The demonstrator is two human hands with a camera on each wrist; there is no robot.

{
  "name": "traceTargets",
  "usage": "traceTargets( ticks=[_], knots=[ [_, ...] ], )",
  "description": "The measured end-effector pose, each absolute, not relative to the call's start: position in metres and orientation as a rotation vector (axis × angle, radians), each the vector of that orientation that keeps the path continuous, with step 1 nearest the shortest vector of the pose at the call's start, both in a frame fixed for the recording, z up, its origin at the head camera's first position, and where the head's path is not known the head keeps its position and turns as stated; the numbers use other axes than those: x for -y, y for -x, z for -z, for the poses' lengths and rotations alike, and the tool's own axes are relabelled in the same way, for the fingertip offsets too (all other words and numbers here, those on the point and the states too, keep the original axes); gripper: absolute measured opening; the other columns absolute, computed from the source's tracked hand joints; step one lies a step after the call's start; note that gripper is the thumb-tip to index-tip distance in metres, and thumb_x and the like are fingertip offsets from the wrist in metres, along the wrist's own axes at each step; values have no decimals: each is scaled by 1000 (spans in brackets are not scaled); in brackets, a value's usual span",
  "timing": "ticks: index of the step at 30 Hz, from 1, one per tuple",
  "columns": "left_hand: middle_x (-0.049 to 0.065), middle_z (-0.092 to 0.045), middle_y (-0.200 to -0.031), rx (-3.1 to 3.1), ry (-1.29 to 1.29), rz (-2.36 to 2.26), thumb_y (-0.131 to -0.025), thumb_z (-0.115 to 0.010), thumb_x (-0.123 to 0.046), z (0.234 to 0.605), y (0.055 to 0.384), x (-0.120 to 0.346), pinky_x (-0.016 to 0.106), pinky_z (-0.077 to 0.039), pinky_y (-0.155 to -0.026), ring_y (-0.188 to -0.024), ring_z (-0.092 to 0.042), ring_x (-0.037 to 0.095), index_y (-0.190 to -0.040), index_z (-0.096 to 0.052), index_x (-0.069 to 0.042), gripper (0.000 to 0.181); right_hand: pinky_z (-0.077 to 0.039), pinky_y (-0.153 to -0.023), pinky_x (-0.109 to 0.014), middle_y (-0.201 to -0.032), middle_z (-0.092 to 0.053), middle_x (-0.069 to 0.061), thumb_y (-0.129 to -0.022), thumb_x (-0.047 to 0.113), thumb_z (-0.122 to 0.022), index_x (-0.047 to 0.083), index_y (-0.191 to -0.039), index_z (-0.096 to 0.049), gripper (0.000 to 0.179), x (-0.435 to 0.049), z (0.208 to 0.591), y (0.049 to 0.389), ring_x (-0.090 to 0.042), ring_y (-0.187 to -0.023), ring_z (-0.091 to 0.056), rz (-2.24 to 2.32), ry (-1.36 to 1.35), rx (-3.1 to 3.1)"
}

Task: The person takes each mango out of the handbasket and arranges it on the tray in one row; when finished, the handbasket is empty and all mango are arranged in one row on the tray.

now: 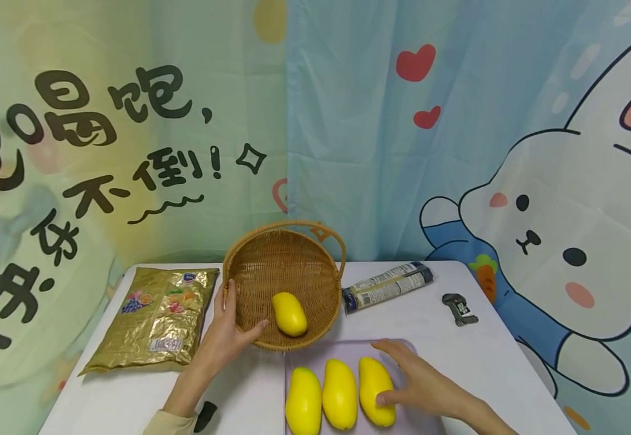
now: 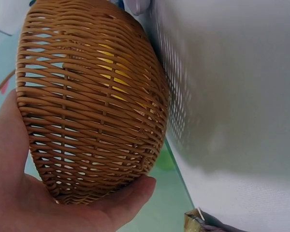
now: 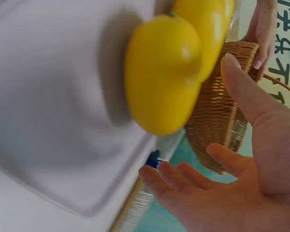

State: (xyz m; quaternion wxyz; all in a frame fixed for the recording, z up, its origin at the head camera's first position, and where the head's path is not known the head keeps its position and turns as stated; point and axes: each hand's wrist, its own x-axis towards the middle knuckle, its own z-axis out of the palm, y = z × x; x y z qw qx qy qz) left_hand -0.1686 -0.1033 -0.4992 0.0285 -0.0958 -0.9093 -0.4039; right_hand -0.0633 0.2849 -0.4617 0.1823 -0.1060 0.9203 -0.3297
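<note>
My left hand [image 1: 227, 332] grips the left edge of a brown wicker basket [image 1: 250, 266], which is tilted so its inside faces me. One yellow mango [image 1: 289, 314] lies inside the basket; the left wrist view shows only bits of it through the weave. My right hand [image 1: 421, 383] is spread beside the rightmost mango [image 1: 375, 386] on a pale purple tray [image 1: 348, 347]. In the right wrist view its thumb and fingers [image 3: 164, 186] stand apart from that mango [image 3: 162, 77]. Two more mangoes, a middle one [image 1: 339, 393] and a left one [image 1: 303, 402], lie alongside.
A gold snack bag [image 1: 158, 320] lies left of the basket. A long silver and blue packet [image 1: 388, 287] lies to its right, with a small black wrapped piece [image 1: 459, 309] farther right. A printed curtain [image 1: 348, 151] hangs behind the white table [image 1: 506, 374].
</note>
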Motion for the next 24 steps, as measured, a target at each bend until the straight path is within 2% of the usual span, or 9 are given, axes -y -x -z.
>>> traceTargets(
  ticks=[6,10,13,20,24],
  knots=[
    [26,4,-168,2793,309,1259,-86,-78,-50,498,166,101,46,-59,-82,-105,-66,46,-163,-1,-3,118,-47,-105,-58,-159,-39,-13,-82,48,-83,23,-153,-42,86,-277,428,79,-36,-135,-50,919,366,-2664],
    [23,5,-169,2798,314,1240,-86,-79,-48,499,167,100,38,-59,-73,-94,-69,39,-163,0,-5,119,-49,-104,-52,-159,-39,-12,-86,51,-78,22,-155,-40,84,-269,405,92,-33,-135,-51,904,547,-2705],
    [21,6,-169,2793,320,1230,-85,-80,-46,500,167,99,33,-57,-68,-88,-69,35,-164,1,-7,120,-48,-105,-53,-161,-37,-12,-88,50,-76,21,-156,-39,83,-260,389,104,-34,-137,-49,907,673,-2729],
    [21,5,-169,2769,348,1221,-85,-81,-45,500,164,98,34,-58,-70,-96,-68,40,-164,1,-8,120,-41,-111,-58,-164,-33,-2,-89,49,-75,29,-157,-36,81,-222,363,135,-30,-148,-37,874,813,-2706],
    [22,6,-169,2764,364,1222,-85,-80,-46,499,162,97,40,-60,-76,-103,-67,45,-164,0,-7,119,-41,-113,-55,-162,-36,-3,-90,45,-76,23,-157,-38,80,-199,357,156,-27,-148,-38,871,897,-2666]
  ],
)
